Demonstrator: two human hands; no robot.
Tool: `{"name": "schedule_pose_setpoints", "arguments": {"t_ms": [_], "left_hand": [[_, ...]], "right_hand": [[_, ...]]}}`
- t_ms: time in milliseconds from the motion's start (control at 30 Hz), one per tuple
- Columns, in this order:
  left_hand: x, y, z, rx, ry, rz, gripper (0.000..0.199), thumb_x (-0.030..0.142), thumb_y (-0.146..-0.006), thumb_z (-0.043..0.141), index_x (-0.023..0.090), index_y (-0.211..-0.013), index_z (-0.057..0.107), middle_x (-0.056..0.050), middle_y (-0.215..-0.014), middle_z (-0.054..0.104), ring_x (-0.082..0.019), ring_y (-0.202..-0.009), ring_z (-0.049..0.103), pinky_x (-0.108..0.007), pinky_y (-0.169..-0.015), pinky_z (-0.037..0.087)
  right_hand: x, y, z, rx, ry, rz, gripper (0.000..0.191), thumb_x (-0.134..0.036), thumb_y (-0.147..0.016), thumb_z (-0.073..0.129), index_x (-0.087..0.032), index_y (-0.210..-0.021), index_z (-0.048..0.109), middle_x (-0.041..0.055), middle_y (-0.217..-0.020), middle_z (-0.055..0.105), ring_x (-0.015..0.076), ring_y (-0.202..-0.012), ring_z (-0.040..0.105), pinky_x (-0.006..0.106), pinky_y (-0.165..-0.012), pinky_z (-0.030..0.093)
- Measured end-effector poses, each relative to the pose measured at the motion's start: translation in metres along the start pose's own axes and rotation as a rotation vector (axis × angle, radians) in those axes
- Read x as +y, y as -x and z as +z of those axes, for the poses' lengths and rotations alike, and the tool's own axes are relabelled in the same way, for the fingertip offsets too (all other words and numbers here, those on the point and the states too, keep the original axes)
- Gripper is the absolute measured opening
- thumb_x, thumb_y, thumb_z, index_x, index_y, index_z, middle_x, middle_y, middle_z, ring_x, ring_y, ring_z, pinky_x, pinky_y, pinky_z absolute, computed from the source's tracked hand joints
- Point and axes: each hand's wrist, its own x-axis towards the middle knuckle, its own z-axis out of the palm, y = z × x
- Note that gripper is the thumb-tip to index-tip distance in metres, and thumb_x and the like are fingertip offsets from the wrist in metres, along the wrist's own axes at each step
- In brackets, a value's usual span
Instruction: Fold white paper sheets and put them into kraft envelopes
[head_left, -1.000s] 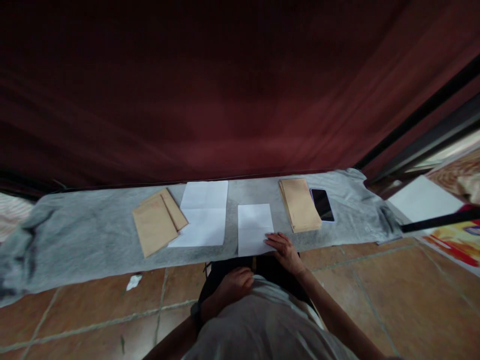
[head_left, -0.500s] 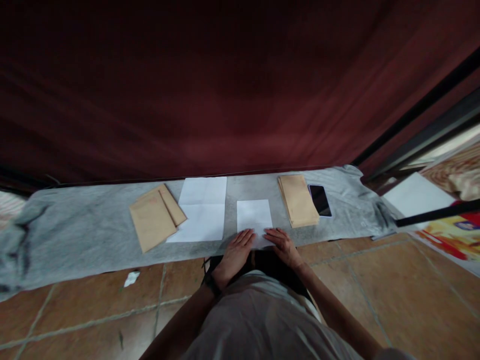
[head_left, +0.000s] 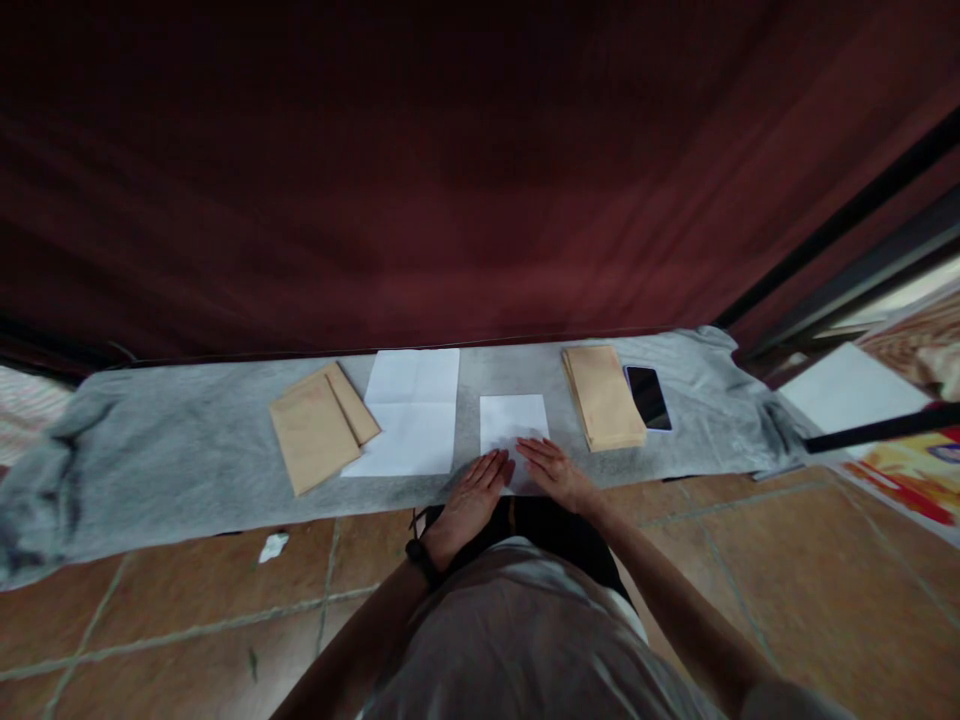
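Two bare hands were on the small white sheet (head_left: 514,418), and we took this sheet as our landmark for every place. It lay flat on the grey cloth (head_left: 187,440), directly in front of our body, and its long axis ran away from us, toward the dark red curtain (head_left: 480,240). From our fingertips, the uncovered part of the sheet extended forward, to its far edge. Our left hand (head_left: 471,497) came over its near left corner, while our right hand (head_left: 559,477) entered from its right side and reached a little farther up, so we judged the right hand to be nearer to the middle of it. The fingers of both hands were extended and almost flat, with only small gaps between them, and they rested on the paper without gripping it; whether they pressed strongly, we could not tell. To the left of the sheet was a larger white sheet (head_left: 414,440), which showed a crease across, and beyond that lay some brown envelopes (head_left: 315,437). To the right of it we had a brown stack (head_left: 606,402), with a phone (head_left: 648,398) just beside the stack.
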Motion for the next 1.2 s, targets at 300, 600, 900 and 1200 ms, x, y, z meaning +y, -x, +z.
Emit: {"name": "schedule_pose_setpoints", "arguments": {"t_ms": [300, 600, 900, 1200], "left_hand": [[0.003, 0.001, -0.001, -0.02, -0.018, -0.021, 0.059, 0.005, -0.093, 0.037, 0.016, -0.151, 0.039, -0.014, -0.158, 0.042, -0.022, -0.148, 0.037, -0.045, -0.123, 0.031], [0.003, 0.001, 0.004, -0.033, 0.038, -0.045, 0.058, 0.006, -0.094, 0.039, 0.015, -0.151, 0.04, -0.014, -0.16, 0.04, -0.022, -0.15, 0.033, -0.045, -0.124, 0.03], [0.004, -0.016, 0.002, 0.028, 0.011, -0.047, 0.059, 0.001, -0.091, 0.036, 0.016, -0.147, 0.046, -0.013, -0.157, 0.044, -0.022, -0.149, 0.034, -0.047, -0.124, 0.03], [0.006, -0.022, 0.008, 0.024, 0.012, -0.083, 0.061, 0.001, -0.09, 0.037, 0.019, -0.147, 0.047, -0.01, -0.156, 0.047, -0.021, -0.148, 0.037, -0.048, -0.124, 0.029]], "right_hand": [[0.015, -0.047, 0.029, 0.065, 0.382, 0.05, 0.05, -0.034, -0.106, 0.037, -0.02, -0.153, 0.041, 0.0092, -0.163, 0.032, 0.0252, -0.151, 0.031, 0.051, -0.125, 0.024], [0.06, -0.043, 0.019, 0.398, 0.213, 0.198, 0.055, -0.04, -0.105, 0.04, -0.017, -0.155, 0.037, 0.0136, -0.159, 0.039, 0.0292, -0.15, 0.032, 0.058, -0.123, 0.024], [0.048, 0.014, 0.01, 0.34, -0.049, 0.221, 0.049, -0.042, -0.106, 0.034, -0.025, -0.15, 0.047, 0.0091, -0.154, 0.048, 0.0253, -0.144, 0.043, 0.051, -0.121, 0.036], [0.018, 0.068, 0.013, 0.196, 0.078, 0.046, 0.059, -0.038, -0.1, 0.054, -0.028, -0.155, 0.038, 0.0096, -0.156, 0.046, 0.0281, -0.145, 0.041, 0.057, -0.12, 0.033]]}}
